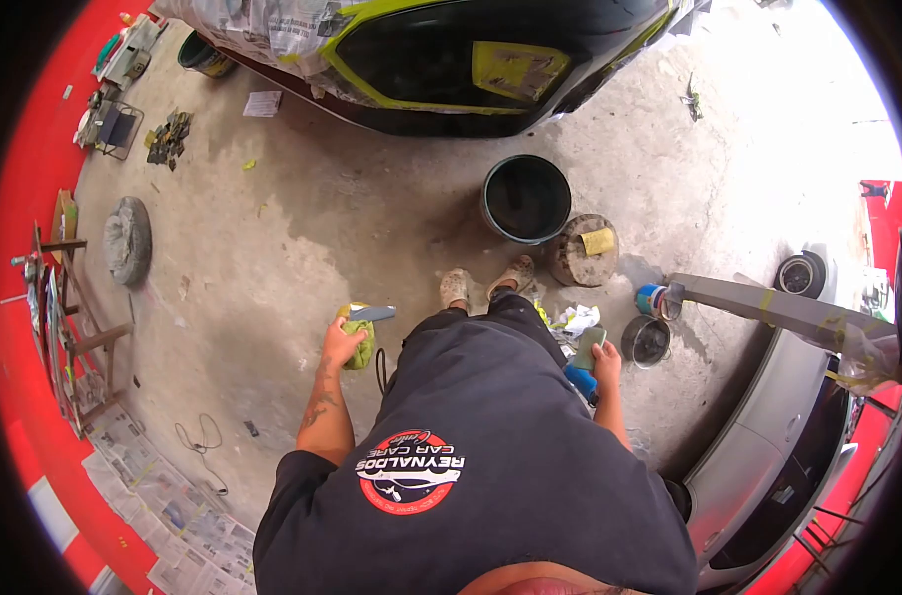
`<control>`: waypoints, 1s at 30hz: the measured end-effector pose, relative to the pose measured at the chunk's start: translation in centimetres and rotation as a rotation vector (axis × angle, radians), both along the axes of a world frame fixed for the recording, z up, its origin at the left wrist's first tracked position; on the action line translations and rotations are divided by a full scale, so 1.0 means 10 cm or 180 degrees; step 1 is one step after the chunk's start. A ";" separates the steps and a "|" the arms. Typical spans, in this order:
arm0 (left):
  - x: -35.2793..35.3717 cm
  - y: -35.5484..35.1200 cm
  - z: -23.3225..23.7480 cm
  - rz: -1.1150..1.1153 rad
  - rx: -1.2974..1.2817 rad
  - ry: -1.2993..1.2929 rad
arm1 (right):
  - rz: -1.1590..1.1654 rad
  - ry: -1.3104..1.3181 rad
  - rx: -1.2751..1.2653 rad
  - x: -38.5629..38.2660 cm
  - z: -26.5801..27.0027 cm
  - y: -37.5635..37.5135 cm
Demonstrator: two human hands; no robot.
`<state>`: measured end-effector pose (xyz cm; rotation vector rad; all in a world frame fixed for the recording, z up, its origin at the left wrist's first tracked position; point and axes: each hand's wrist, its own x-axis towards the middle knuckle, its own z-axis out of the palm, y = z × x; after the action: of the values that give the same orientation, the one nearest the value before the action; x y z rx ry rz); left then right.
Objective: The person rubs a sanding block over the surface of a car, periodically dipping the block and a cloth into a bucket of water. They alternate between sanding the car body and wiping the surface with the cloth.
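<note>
Left hand [344,342] is clamping a green cloth [360,355] and grey block [374,313]; right hand [606,369] is pinching a green sheet [588,349]. Black panel [411,55] is sitting ahead, already masked; what's left isn't showing.

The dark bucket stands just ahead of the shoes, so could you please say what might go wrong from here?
A forward step might knock the dark bucket or the round-topped stand beside it. The damp-looking patches on the concrete floor may be slippery. If dropped there, the green cloth in the left hand could pick up grit.
</note>
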<state>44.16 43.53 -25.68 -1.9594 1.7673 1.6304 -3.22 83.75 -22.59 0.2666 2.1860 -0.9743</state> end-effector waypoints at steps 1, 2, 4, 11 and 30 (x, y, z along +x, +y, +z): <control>0.00 0.00 0.00 0.0030 -0.0020 0.0015 | -0.0041 0.0050 -0.0112 -0.02 -0.07 0.01; 0.00 0.00 0.02 0.0033 -0.0034 0.0008 | -0.0084 0.0100 -0.0222 -0.03 -0.14 -0.01; 0.01 0.00 0.06 0.0040 -0.0064 -0.0005 | -0.0075 0.0069 -0.0261 -0.04 -0.20 0.02; 0.29 0.17 -0.12 0.0007 0.0183 -0.0250 | 0.0010 -0.0292 0.0334 0.16 -0.13 0.18; -1.10 -0.45 0.65 -0.0357 -0.1180 0.0355 | -0.2049 -0.0866 -0.2258 -0.42 0.47 -1.12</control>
<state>33.19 39.08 -19.15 -1.8851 2.3199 1.4901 -7.37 72.53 -17.88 0.7266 1.3959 -1.8635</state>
